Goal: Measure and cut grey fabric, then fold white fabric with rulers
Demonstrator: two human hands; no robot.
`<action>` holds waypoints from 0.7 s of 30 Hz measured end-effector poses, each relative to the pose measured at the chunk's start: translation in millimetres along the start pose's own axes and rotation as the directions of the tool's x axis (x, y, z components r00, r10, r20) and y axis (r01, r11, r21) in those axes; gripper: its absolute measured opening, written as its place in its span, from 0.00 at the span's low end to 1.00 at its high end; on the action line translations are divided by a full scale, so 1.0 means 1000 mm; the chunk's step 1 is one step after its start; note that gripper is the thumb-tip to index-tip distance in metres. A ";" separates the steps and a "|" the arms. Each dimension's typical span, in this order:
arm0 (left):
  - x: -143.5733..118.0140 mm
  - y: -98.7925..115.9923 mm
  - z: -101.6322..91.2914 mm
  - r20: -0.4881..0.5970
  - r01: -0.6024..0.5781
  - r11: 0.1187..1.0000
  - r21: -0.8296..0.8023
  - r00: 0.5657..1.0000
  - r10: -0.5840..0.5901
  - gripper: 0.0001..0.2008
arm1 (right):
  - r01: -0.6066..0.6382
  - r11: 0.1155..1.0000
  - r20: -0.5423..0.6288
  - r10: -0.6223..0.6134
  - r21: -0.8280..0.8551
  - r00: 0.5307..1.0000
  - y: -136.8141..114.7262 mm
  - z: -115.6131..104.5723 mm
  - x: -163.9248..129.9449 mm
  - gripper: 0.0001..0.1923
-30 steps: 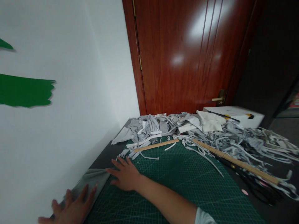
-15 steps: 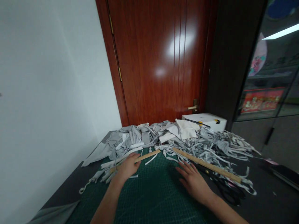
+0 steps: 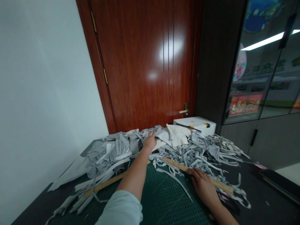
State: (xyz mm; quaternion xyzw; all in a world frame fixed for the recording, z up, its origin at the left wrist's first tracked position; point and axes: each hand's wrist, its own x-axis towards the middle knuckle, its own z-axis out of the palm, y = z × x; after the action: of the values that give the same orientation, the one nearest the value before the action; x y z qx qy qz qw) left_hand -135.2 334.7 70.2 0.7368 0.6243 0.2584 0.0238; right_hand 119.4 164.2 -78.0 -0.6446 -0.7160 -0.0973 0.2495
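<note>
My left hand (image 3: 150,142) reaches across to the far heap of grey cloth (image 3: 120,145), its fingers stretched out over pieces beside a cream cloth piece (image 3: 179,134). Whether the fingertips touch cloth I cannot make out. My right hand (image 3: 203,185) rests with its fingers over a long wooden strip (image 3: 222,186) on the right. Black scissors (image 3: 231,206) lie partly hidden behind that hand. Under my left forearm runs a second wooden strip (image 3: 107,184), lying over pale grey cloth strips (image 3: 82,200). One thin grey strip (image 3: 175,179) stretches over the green cutting mat (image 3: 161,200).
A white box (image 3: 203,123) stands at the back, with a dark, yellow-marked tool (image 3: 191,127) against it. Tangled grey strips (image 3: 206,151) cover the right rear. A black object (image 3: 281,181) sits at the right edge. Beyond are a brown door (image 3: 140,78) and a white wall (image 3: 47,93).
My left hand has left the left wooden strip and moved forward to the cloth heap. My right hand has come to rest on the right wooden strip. The view has turned slightly right.
</note>
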 end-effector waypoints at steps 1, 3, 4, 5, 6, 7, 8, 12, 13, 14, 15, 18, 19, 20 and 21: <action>0.008 0.004 0.001 0.018 -0.028 0.999 0.016 0.999 0.028 0.30 | 0.000 1.000 -0.007 0.000 -0.006 1.000 0.000 0.001 0.000 0.20; 0.021 0.013 0.004 0.059 -0.070 0.997 0.042 0.996 0.067 0.22 | 0.004 1.000 -0.016 -0.004 -0.014 1.000 0.000 0.001 -0.001 0.20; 0.026 0.017 0.005 0.076 -0.078 0.996 0.053 0.994 0.074 0.19 | 0.006 1.000 -0.019 -0.006 -0.015 1.000 0.000 0.000 -0.002 0.20; 0.030 0.021 0.006 0.088 -0.080 0.995 0.062 0.993 0.074 0.17 | 0.008 1.000 -0.020 -0.008 -0.015 1.000 0.000 0.000 -0.002 0.20; 0.033 0.024 0.007 0.093 -0.077 0.995 0.069 0.993 0.070 0.16 | 0.008 1.000 -0.020 -0.009 -0.015 1.000 0.000 0.000 -0.002 0.20; 0.036 0.027 0.006 0.089 -0.071 0.995 0.075 0.994 0.064 0.16 | 0.009 1.000 -0.020 -0.009 -0.016 1.000 0.000 -0.001 -0.002 0.20; 0.039 0.030 0.003 0.077 -0.066 0.995 0.078 0.995 0.060 0.16 | 0.008 1.000 -0.018 -0.008 -0.017 1.000 0.000 -0.001 -0.001 0.20; 0.050 0.037 -0.026 0.001 -0.046 0.995 0.085 0.999 0.046 0.14 | 0.009 0.999 -0.006 -0.009 -0.031 1.000 -0.003 -0.002 -0.001 0.21; 0.052 0.037 -0.036 -0.015 -0.034 0.995 0.089 0.999 0.036 0.13 | 0.004 0.999 -0.007 -0.004 -0.040 1.000 -0.004 -0.003 -0.001 0.21; 0.054 0.036 -0.046 -0.027 -0.020 0.995 0.096 0.999 0.022 0.12 | -0.005 0.999 -0.012 0.004 -0.051 1.000 -0.005 -0.004 -0.002 0.21; 0.054 0.033 -0.055 -0.034 0.000 0.994 0.105 0.999 0.003 0.11 | -0.015 0.998 -0.022 0.014 -0.063 1.000 -0.006 -0.005 -0.003 0.21; 0.044 0.009 -0.075 -0.039 0.091 0.988 0.127 0.995 -0.087 0.13 | -0.031 0.997 -0.063 0.026 -0.075 0.998 -0.007 -0.011 -0.003 0.20; 0.036 -0.003 -0.077 -0.043 0.131 0.983 0.128 0.991 -0.126 0.15 | -0.030 0.997 -0.073 0.025 -0.067 0.997 -0.008 -0.013 0.000 0.19; 0.028 -0.016 -0.078 -0.050 0.172 0.977 0.123 0.985 -0.167 0.16 | -0.026 0.998 -0.077 0.021 -0.053 0.997 -0.008 -0.016 0.004 0.19; 0.018 -0.030 -0.077 -0.061 0.214 0.970 0.114 0.976 -0.209 0.17 | -0.019 0.999 -0.073 0.017 -0.032 0.997 -0.010 -0.020 0.011 0.19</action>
State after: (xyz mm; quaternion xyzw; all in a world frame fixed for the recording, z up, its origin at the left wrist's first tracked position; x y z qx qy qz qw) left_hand -192.5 335.9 132.3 0.6598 0.7140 0.2343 -0.0080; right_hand 114.2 163.4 -53.7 -0.6510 -0.6990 -0.1303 0.2658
